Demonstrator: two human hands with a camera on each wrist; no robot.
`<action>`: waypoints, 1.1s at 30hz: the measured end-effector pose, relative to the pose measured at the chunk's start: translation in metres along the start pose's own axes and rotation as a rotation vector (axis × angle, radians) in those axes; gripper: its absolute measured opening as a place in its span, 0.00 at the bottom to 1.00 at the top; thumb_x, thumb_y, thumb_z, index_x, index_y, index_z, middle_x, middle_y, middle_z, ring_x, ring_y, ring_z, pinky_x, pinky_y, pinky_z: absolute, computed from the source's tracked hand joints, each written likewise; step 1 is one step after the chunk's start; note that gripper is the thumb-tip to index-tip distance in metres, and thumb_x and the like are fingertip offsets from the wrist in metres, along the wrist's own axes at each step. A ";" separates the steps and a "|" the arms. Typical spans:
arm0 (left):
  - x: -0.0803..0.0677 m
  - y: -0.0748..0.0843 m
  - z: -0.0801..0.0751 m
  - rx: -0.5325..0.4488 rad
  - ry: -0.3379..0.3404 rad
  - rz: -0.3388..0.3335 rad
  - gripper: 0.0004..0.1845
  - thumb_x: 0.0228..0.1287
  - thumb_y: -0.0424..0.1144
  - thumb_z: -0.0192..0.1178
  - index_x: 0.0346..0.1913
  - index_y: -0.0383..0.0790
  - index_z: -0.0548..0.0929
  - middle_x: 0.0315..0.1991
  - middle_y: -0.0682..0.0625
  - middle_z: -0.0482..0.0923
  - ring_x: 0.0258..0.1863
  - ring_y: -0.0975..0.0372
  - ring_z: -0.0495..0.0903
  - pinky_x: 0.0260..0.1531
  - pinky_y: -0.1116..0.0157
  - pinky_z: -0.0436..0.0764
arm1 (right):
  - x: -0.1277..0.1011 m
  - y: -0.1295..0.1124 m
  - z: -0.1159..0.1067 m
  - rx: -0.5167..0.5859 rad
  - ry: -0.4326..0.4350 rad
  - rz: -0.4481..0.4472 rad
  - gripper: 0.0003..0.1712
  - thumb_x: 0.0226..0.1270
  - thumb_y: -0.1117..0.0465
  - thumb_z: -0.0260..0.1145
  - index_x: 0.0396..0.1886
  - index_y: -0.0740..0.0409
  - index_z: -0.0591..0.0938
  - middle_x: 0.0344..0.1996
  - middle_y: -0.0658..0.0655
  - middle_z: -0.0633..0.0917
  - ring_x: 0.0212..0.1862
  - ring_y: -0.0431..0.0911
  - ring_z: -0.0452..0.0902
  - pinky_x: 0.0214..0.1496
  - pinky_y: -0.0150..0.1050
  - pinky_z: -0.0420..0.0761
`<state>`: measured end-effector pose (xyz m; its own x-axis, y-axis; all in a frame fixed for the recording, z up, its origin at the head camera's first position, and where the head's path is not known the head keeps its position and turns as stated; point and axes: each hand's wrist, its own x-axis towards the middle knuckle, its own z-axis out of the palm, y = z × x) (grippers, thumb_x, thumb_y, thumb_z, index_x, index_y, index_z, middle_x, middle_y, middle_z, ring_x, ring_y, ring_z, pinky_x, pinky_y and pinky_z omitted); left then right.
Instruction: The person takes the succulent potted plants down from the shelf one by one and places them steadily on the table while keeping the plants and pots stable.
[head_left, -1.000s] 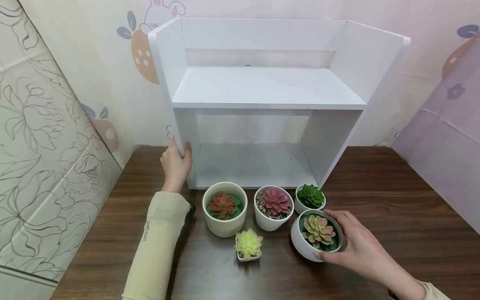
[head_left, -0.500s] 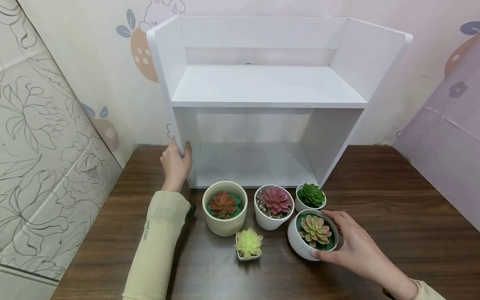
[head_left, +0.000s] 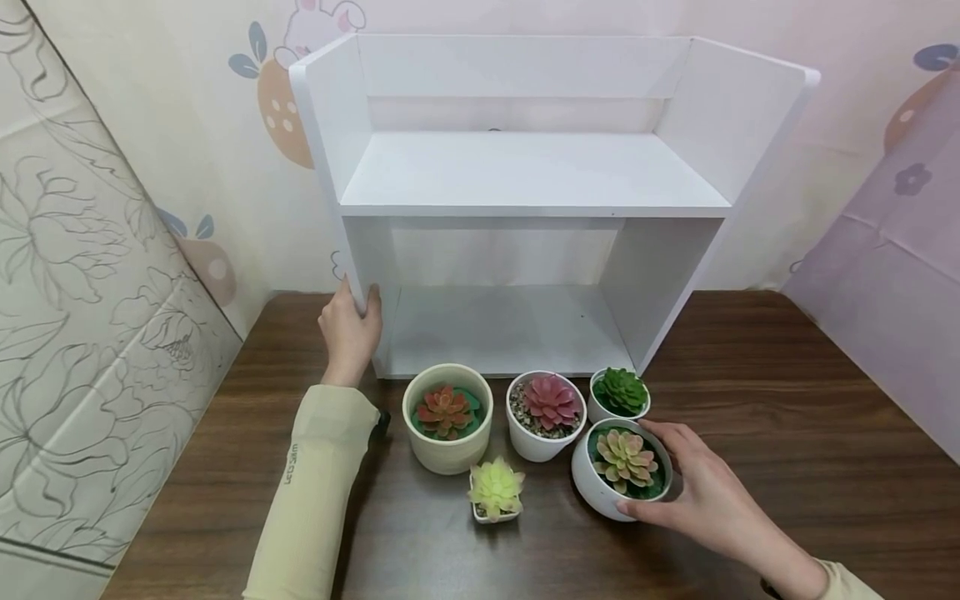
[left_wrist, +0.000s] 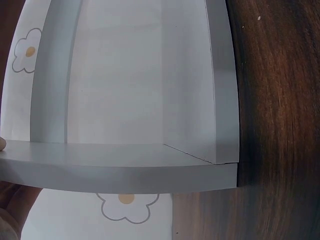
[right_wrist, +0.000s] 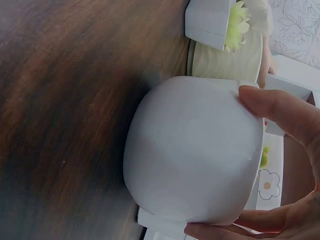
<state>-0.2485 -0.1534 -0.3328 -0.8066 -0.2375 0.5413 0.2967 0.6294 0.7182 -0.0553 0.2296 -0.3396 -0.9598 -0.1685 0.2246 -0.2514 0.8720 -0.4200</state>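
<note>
My left hand (head_left: 350,329) grips the front edge of the left side panel of a white two-tier shelf (head_left: 536,171), thumb on the inner face. In the left wrist view that panel (left_wrist: 120,176) runs between thumb and fingers. With my right hand (head_left: 708,492) I hold a round white pot (head_left: 600,492) by its rim, thumb in front and fingers behind; a pinkish-green succulent (head_left: 627,460) sits in it. The right wrist view has the pot's smooth side (right_wrist: 192,150) low over the wood. Just behind it stands a small white pot with a dark green succulent (head_left: 621,392).
A cream pot with a reddish succulent (head_left: 447,450) and a white pot with a pink succulent (head_left: 542,446) stand before the shelf. Nearer is a small square pot with a yellow-green succulent (head_left: 496,490). All are on a dark wood table (head_left: 810,417) backed by patterned wall covering.
My right hand has shifted the round white pot slightly to the left, closer to the pink succulent's pot. The left hand keeps its grip on the shelf panel.
</note>
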 end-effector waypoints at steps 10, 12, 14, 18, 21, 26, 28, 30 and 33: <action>-0.001 -0.001 -0.002 0.000 -0.005 -0.006 0.19 0.68 0.38 0.53 0.56 0.28 0.75 0.53 0.32 0.79 0.52 0.39 0.79 0.51 0.43 0.76 | 0.000 0.000 0.002 0.022 -0.010 -0.028 0.54 0.35 0.43 0.82 0.63 0.63 0.71 0.53 0.60 0.77 0.52 0.56 0.77 0.45 0.57 0.77; -0.001 0.000 -0.002 0.000 -0.007 -0.005 0.19 0.68 0.38 0.53 0.56 0.29 0.75 0.53 0.32 0.79 0.52 0.40 0.79 0.50 0.43 0.76 | 0.000 -0.001 0.002 0.034 -0.024 -0.020 0.55 0.36 0.43 0.81 0.63 0.65 0.71 0.54 0.61 0.76 0.53 0.58 0.76 0.46 0.59 0.76; -0.002 0.001 -0.003 0.002 -0.009 -0.005 0.19 0.68 0.38 0.53 0.56 0.29 0.75 0.53 0.32 0.79 0.53 0.40 0.79 0.50 0.43 0.76 | 0.000 -0.001 0.001 0.032 -0.032 -0.017 0.55 0.37 0.42 0.81 0.63 0.65 0.70 0.54 0.62 0.76 0.53 0.58 0.76 0.46 0.59 0.76; -0.002 0.002 -0.004 0.009 -0.015 0.011 0.19 0.69 0.38 0.53 0.57 0.29 0.75 0.53 0.32 0.79 0.52 0.40 0.79 0.49 0.43 0.78 | -0.001 -0.001 -0.001 0.017 -0.039 -0.032 0.56 0.37 0.40 0.80 0.64 0.65 0.69 0.54 0.61 0.76 0.53 0.57 0.77 0.46 0.58 0.77; -0.002 0.002 -0.006 0.020 -0.024 0.027 0.19 0.69 0.39 0.53 0.57 0.29 0.74 0.53 0.31 0.79 0.52 0.40 0.80 0.47 0.44 0.79 | -0.001 -0.003 -0.005 -0.004 -0.029 -0.047 0.56 0.37 0.39 0.79 0.64 0.64 0.70 0.53 0.59 0.76 0.51 0.56 0.78 0.44 0.56 0.77; -0.002 0.004 -0.009 0.059 -0.033 0.028 0.20 0.69 0.40 0.53 0.55 0.29 0.75 0.51 0.31 0.80 0.48 0.39 0.81 0.44 0.44 0.80 | 0.002 -0.005 -0.013 -0.020 0.026 -0.106 0.51 0.40 0.41 0.79 0.62 0.62 0.72 0.56 0.57 0.75 0.51 0.54 0.78 0.44 0.53 0.77; -0.001 0.005 -0.010 0.076 -0.039 0.022 0.20 0.69 0.41 0.53 0.55 0.29 0.76 0.50 0.30 0.80 0.47 0.39 0.82 0.43 0.44 0.80 | 0.004 -0.006 -0.015 -0.018 0.050 -0.130 0.48 0.41 0.43 0.79 0.61 0.61 0.73 0.57 0.56 0.75 0.53 0.53 0.77 0.45 0.47 0.76; -0.001 0.006 -0.011 0.092 -0.051 0.017 0.20 0.68 0.42 0.53 0.55 0.29 0.75 0.49 0.31 0.81 0.45 0.39 0.82 0.41 0.44 0.80 | 0.008 -0.008 -0.017 -0.022 0.069 -0.150 0.47 0.42 0.44 0.79 0.61 0.60 0.73 0.57 0.55 0.75 0.53 0.52 0.76 0.46 0.45 0.75; -0.003 0.007 -0.013 0.126 -0.069 0.012 0.21 0.67 0.44 0.54 0.54 0.31 0.75 0.48 0.32 0.82 0.43 0.40 0.83 0.39 0.44 0.80 | 0.014 -0.010 -0.020 -0.018 0.086 -0.175 0.45 0.45 0.47 0.78 0.62 0.59 0.73 0.58 0.56 0.74 0.54 0.52 0.75 0.47 0.46 0.74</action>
<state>-0.2376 -0.1581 -0.3236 -0.8376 -0.1806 0.5156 0.2437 0.7212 0.6485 -0.0637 0.2278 -0.3145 -0.8872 -0.2788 0.3677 -0.4103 0.8412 -0.3522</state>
